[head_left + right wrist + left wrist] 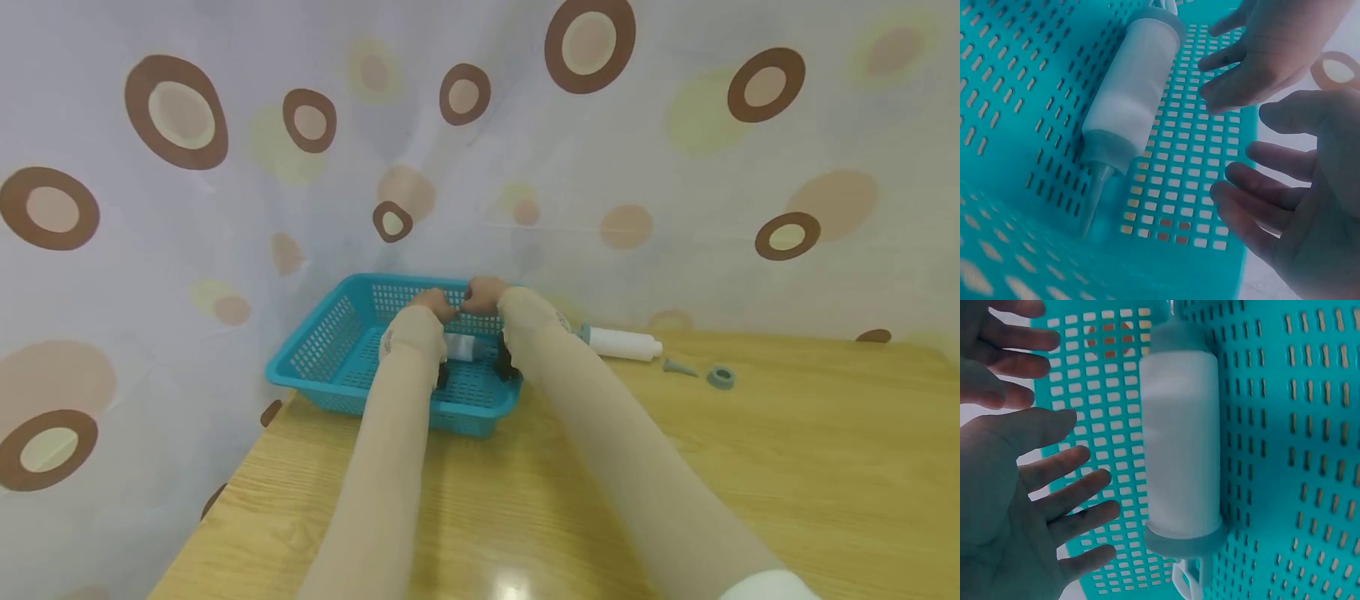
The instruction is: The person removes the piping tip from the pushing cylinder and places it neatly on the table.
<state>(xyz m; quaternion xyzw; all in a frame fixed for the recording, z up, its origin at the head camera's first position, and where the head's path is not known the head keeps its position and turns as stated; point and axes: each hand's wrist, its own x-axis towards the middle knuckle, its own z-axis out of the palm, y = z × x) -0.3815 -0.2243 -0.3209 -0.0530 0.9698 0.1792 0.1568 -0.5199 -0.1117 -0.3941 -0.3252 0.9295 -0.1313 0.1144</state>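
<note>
Inside the blue-green plastic basket lies a syringe-like white tube with grey end caps, a thin nozzle at one end and a white loop handle at the other. My left hand is beside the tube over the basket's back side, fingers spread and holding nothing. Facing it, my right hand also has its fingers apart and nothing in them. In the head view the two hands nearly meet at the far rim, and the forearms partly hide the tube.
Right of the basket, a second white tube lies on the wooden table. Near it are a small grey tapered nozzle and a grey ring-shaped cap. A patterned curtain hangs close behind and to the left.
</note>
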